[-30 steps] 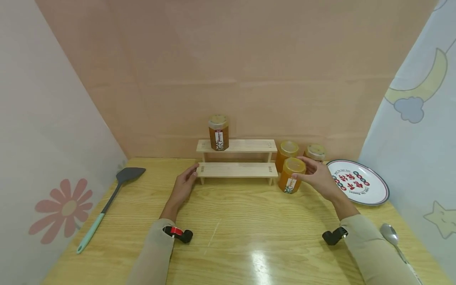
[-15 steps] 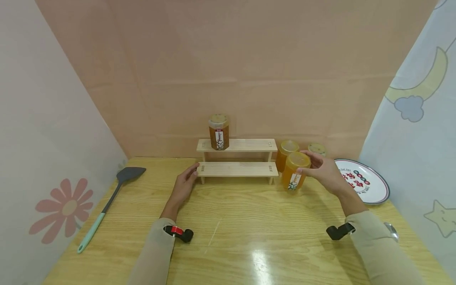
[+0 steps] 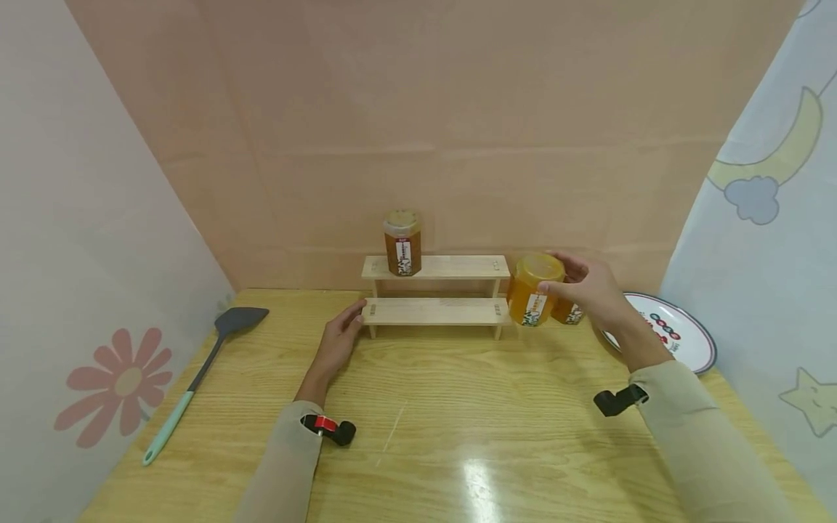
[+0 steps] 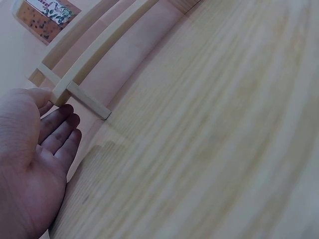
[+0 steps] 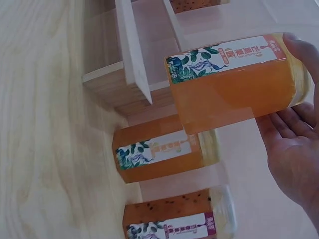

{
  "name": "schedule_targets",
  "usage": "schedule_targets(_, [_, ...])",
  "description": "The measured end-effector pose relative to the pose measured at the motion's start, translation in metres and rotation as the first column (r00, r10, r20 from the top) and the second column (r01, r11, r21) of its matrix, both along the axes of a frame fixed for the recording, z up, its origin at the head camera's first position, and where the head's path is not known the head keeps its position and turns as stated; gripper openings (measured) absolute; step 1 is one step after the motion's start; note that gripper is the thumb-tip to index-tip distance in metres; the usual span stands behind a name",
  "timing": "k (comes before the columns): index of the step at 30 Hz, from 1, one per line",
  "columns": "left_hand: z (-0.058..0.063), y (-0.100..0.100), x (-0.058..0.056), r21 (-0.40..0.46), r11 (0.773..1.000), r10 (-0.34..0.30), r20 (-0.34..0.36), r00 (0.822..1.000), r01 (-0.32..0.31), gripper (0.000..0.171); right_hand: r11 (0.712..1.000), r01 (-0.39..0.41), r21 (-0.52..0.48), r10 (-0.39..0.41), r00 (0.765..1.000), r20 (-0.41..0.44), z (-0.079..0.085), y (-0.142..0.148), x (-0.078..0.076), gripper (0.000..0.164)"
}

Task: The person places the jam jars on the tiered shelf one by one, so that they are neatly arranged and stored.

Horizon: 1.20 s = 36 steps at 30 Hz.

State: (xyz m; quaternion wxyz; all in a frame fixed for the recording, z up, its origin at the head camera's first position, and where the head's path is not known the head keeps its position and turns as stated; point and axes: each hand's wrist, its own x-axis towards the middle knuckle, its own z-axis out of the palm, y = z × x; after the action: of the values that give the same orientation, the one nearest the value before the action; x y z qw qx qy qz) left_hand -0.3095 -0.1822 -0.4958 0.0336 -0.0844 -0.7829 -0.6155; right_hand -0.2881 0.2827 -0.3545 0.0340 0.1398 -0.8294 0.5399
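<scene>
My right hand (image 3: 591, 287) grips an orange jam jar (image 3: 538, 294) by its yellow lid, thumb in front and fingers behind. The jar is raised beside the right end of a two-tier wooden shelf (image 3: 431, 311). My left hand (image 3: 336, 341) holds the left end of the lower tier, thumb (image 4: 42, 94) against the board's corner and other fingers extended below. On the upper tier, toward the left, stands a darker seeded jam jar (image 3: 402, 250). Under the held jar, the right wrist view shows another orange jar (image 5: 149, 172) and a seeded jar (image 5: 169, 201), both upright on the table.
A white plate (image 3: 696, 349) with red lettering leans near the right wall, partly behind my right arm. A dark-headed spatula (image 3: 203, 367) with a mint handle lies at the left. A tan backdrop (image 3: 418, 145) rises close behind the shelf.
My right hand has lifted the orange jar off the table, carrying it up and back toward the shelf's right end. The left hand has stayed at the shelf.
</scene>
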Motion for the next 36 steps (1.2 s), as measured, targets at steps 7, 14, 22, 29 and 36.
schedule_targets(7, [0.004,0.001,0.001,0.008,1.000,-0.006,0.008,1.000,0.006,0.045,0.998,0.023,0.052,-0.026,0.998,0.054,0.014,-0.015,-0.014,0.067])
schedule_targets(14, [-0.002,0.001,-0.001,0.003,1.000,-0.004,0.001,1.000,0.004,0.045,0.999,-0.001,0.050,-0.003,0.997,0.077,0.025,-0.030,-0.025,0.070])
schedule_targets(22, [-0.001,0.002,0.001,-0.001,1.000,0.002,-0.005,1.000,-0.002,0.044,0.999,-0.026,0.038,0.023,0.997,0.074,0.033,-0.048,-0.038,0.073])
schedule_targets(29, [-0.001,0.005,-0.001,0.010,1.000,-0.011,-0.012,1.000,0.011,0.044,0.999,-0.041,0.006,0.040,0.998,0.046,0.033,-0.058,-0.051,0.063])
schedule_targets(36, [-0.002,0.005,-0.001,-0.002,1.000,-0.002,-0.003,1.000,0.002,0.045,0.998,-0.051,-0.035,0.053,0.998,0.038,0.029,-0.065,-0.059,0.066])
